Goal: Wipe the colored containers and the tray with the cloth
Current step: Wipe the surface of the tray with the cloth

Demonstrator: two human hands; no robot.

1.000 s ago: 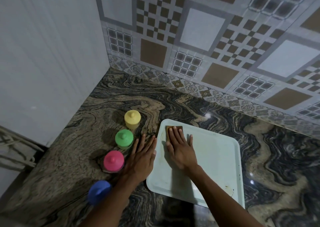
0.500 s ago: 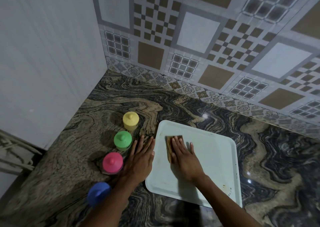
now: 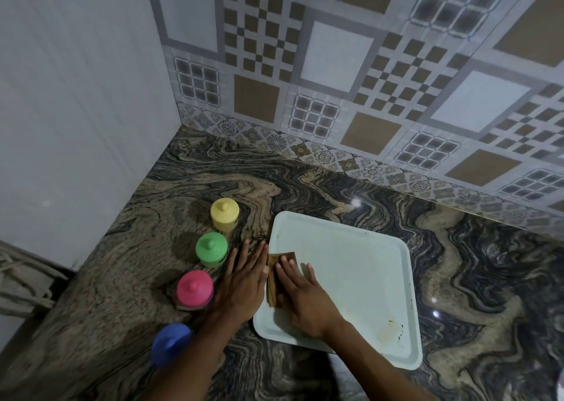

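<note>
A pale green square tray (image 3: 360, 278) lies on the marbled counter. My right hand (image 3: 300, 298) lies flat on a brown folded cloth (image 3: 273, 281), pressing it onto the tray's left part. My left hand (image 3: 242, 284) rests flat on the counter against the tray's left edge, fingers apart. A diagonal row of lidded containers stands to the left: yellow (image 3: 225, 214), green (image 3: 211, 249), pink (image 3: 194, 289), and blue (image 3: 171, 344) nearest me, partly behind my left forearm.
Brown stains (image 3: 392, 330) mark the tray's near right corner. A patterned tiled wall (image 3: 335, 80) runs behind the counter, and a plain white wall (image 3: 76, 95) closes the left side. The counter's left edge drops off near the pink and blue containers.
My right hand has drawn the cloth back toward me from the tray's far left corner and closer to its left edge. My left hand has stayed beside the tray.
</note>
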